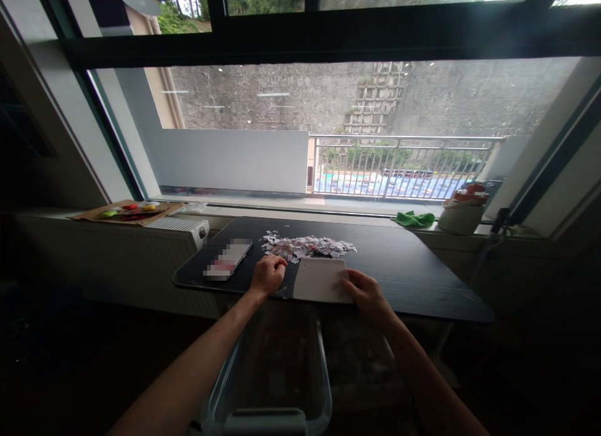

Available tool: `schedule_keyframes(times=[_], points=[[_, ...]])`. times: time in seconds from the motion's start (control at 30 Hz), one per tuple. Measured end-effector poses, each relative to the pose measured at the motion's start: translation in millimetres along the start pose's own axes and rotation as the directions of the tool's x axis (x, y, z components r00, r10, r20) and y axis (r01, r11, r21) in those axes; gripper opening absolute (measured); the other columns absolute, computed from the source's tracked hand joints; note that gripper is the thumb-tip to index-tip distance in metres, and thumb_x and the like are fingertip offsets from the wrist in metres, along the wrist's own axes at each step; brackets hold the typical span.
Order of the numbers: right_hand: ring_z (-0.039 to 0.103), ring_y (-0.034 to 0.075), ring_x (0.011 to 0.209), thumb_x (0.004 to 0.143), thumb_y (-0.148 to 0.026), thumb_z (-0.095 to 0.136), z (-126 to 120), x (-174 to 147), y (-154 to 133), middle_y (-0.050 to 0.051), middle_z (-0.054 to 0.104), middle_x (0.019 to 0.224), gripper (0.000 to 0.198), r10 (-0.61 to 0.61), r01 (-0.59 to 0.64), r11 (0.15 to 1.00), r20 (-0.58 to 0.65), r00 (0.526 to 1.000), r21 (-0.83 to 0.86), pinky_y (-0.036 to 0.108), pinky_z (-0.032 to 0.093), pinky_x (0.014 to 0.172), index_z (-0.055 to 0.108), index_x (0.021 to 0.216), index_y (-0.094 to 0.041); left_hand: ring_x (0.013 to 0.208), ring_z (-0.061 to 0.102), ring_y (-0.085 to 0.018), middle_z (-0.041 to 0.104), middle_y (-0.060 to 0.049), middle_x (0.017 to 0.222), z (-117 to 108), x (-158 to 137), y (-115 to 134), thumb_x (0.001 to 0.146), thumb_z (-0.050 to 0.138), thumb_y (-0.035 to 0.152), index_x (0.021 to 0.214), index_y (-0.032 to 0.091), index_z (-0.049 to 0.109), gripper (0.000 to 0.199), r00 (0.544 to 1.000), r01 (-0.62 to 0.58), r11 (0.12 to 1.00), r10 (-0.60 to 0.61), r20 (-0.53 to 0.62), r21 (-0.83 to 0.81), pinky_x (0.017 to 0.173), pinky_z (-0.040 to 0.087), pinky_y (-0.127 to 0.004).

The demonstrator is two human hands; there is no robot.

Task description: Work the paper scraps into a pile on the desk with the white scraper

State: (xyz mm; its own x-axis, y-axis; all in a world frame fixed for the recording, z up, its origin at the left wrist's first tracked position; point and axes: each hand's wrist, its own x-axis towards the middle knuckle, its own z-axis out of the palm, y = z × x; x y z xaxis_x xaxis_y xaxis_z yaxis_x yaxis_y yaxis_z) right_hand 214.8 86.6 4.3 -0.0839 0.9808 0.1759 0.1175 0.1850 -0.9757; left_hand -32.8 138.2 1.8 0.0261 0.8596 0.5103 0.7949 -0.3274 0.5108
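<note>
A pile of small torn or cut paper pieces (312, 246) is spread across the dark table (394, 260). My right hand (369, 292) grips the right edge of a flat, pale rectangular board (322, 278), thumb on top, at the table's near edge. The board's far edge is right up against the paper pieces. My left hand (269, 275) is closed just left of the board, by the near-left end of the pile. Whether anything is inside its curled fingers is hidden. Below the table edge, between my forearms, stands a clear plastic bin (325, 367) with dim contents.
A flat, phone-like object (228, 259), partly blurred out, lies on the table's left side. Beyond are a radiator (181, 226), cardboard (101, 215) with colourful items, a green cloth (414, 219) and a pale pot (460, 215) on the sill. A large window rises behind.
</note>
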Motion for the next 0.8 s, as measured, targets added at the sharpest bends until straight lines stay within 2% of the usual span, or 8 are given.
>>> schedule_keyframes(times=[0.23,0.43,0.5,0.57,0.63,0.7,0.8], points=[[0.066,0.024,0.084,0.063,-0.046,0.068,0.6,3.0,3.9,0.008,0.072,0.09,0.043,-0.017,0.018,1.0,-0.058,0.998,0.016,0.035,0.053,0.073,0.066,0.094,-0.016,0.081,0.059,-0.017,0.067,-0.003,0.08,-1.3,-0.4,1.4,0.07,0.042,0.014,0.069,0.019,0.066,0.024,1.0,0.017,1.0,-0.017,0.015,0.0,0.078,0.045,-0.028],[0.066,0.022,0.084,0.065,-0.044,0.068,18.8,2.0,-2.1,0.006,0.071,0.093,0.04,-0.018,0.014,0.999,0.083,0.996,0.05,0.033,0.054,0.073,0.066,0.093,-0.016,0.079,0.058,-0.016,0.067,-0.002,0.077,0.6,0.3,-0.9,0.069,0.042,0.014,0.067,0.02,0.066,0.024,1.0,0.005,1.0,-0.005,0.008,0.001,0.077,0.045,-0.027],[0.067,0.022,0.082,0.065,-0.043,0.068,20.1,0.2,-8.5,0.006,0.072,0.091,0.039,-0.022,0.016,0.998,0.095,0.995,0.059,0.032,0.054,0.071,0.067,0.093,-0.016,0.079,0.058,-0.016,0.066,-0.002,0.076,1.2,0.3,-1.5,0.069,0.042,0.014,0.067,0.02,0.065,0.024,1.0,0.006,1.0,-0.006,0.004,-0.005,0.077,0.045,-0.027],[0.067,0.022,0.079,0.065,-0.043,0.066,13.1,-1.1,-13.5,0.006,0.072,0.089,0.039,-0.019,0.018,0.998,0.016,1.0,0.052,0.032,0.054,0.069,0.066,0.093,-0.016,0.079,0.058,-0.016,0.066,-0.002,0.076,1.8,0.0,-1.9,0.07,0.042,0.014,0.067,0.02,0.065,0.024,1.0,0.009,1.0,-0.009,-0.003,-0.013,0.078,0.045,-0.027],[0.067,0.022,0.077,0.066,-0.043,0.064,-1.4,-2.9,-14.9,0.007,0.072,0.086,0.039,-0.026,0.027,1.0,-0.143,0.989,0.007,0.033,0.054,0.067,0.065,0.094,-0.016,0.08,0.059,-0.016,0.066,-0.002,0.076,2.1,-0.2,-2.0,0.069,0.042,0.014,0.067,0.02,0.065,0.024,1.0,0.005,1.0,-0.005,-0.006,-0.02,0.079,0.045,-0.027],[0.067,0.023,0.077,0.067,-0.042,0.061,-18.2,-6.6,-12.3,0.008,0.072,0.085,0.037,-0.06,0.032,0.995,-0.304,0.951,-0.097,0.034,0.054,0.069,0.064,0.094,-0.016,0.08,0.059,-0.016,0.066,-0.002,0.076,2.1,-0.3,-1.9,0.069,0.043,0.015,0.066,0.02,0.065,0.024,1.0,-0.001,1.0,0.001,-0.004,-0.023,0.079,0.045,-0.027],[0.067,0.024,0.08,0.069,-0.039,0.058,-32.1,-17.0,-4.7,0.008,0.072,0.086,0.034,-0.11,-0.016,0.957,-0.415,0.903,-0.288,0.037,0.053,0.072,0.063,0.095,-0.018,0.08,0.059,-0.017,0.066,-0.002,0.076,1.8,-0.4,-1.4,0.069,0.043,0.015,0.067,0.02,0.065,0.023,1.0,0.001,1.0,-0.001,-0.006,-0.024,0.078,0.045,-0.028]])
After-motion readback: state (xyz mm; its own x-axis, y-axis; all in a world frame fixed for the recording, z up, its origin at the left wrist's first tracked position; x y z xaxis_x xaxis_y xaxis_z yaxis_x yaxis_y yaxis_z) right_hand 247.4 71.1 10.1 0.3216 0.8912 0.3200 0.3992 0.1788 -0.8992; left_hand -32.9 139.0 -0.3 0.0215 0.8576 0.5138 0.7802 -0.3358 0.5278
